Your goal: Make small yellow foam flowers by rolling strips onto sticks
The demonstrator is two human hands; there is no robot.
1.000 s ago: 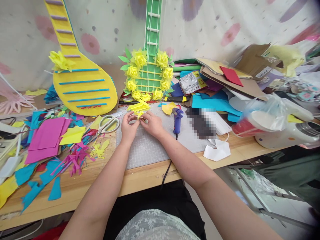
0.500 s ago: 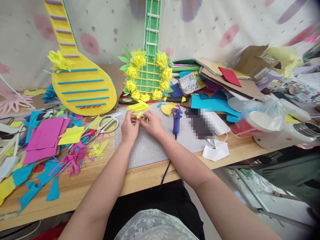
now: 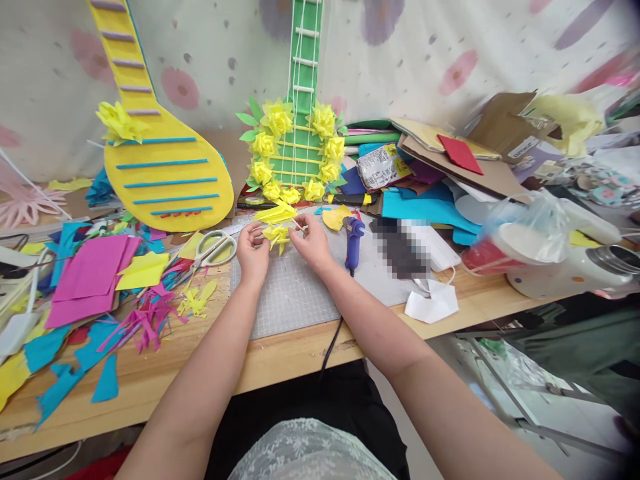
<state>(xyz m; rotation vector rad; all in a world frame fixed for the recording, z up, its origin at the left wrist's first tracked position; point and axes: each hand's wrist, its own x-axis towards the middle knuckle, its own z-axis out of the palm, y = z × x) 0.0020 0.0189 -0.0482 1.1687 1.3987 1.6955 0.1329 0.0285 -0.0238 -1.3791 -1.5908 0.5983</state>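
Over the cutting mat, my left hand pinches the edge of a small yellow paper flower. Its petals point outward and downward. My right hand is just to the right, apart from the flower, with its fingers closed on a thin pale stick. Folded yellow paper lies right behind the flower. A purple glue gun stands to the right of my right hand, its cord running toward the table's front edge. White-handled scissors lie left of my left hand.
A green paper guitar ringed with yellow flowers and a yellow instrument shape lean at the back. Magenta sheets and paper scraps cover the left. A blurred dark object, a lidded cup and a bottle are at right.
My hands have moved apart, the right one shifting right with the thin stick. The yellow flower, mostly covered by my fingers before, now shows between them.
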